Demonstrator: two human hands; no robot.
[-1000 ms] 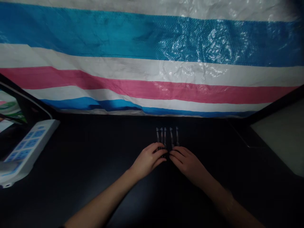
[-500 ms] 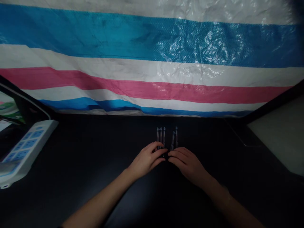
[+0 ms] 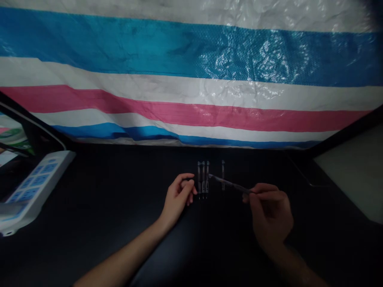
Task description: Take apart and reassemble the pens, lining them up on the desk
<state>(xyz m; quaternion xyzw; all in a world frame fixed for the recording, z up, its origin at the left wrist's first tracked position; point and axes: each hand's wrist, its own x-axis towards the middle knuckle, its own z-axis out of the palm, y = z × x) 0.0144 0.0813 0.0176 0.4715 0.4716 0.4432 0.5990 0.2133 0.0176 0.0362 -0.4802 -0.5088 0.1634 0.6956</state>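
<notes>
My right hand point(image 3: 271, 213) pinches one end of a slim clear pen point(image 3: 229, 182) between thumb and fingers. This pen slants up to the left, its far end close to a row of pens. Three similar pens point(image 3: 203, 177) lie side by side on the black table, their thin tips toward me. Another pen point(image 3: 223, 175) lies apart to their right, partly behind the held one. Just left of the row, my left hand point(image 3: 178, 195) rests with fingers loosely curled and nothing visible in it.
A white power strip point(image 3: 49, 187) with blue sockets lies at the left of the dark table point(image 3: 104, 191). Behind the table hangs a striped plastic sheet point(image 3: 167, 48). A pale panel point(image 3: 353, 175) stands at the right.
My right hand has moved right and taken up one of the two right-hand pens, turning it sideways. My left hand has drawn back left from the three pens, uncovering their tips.
</notes>
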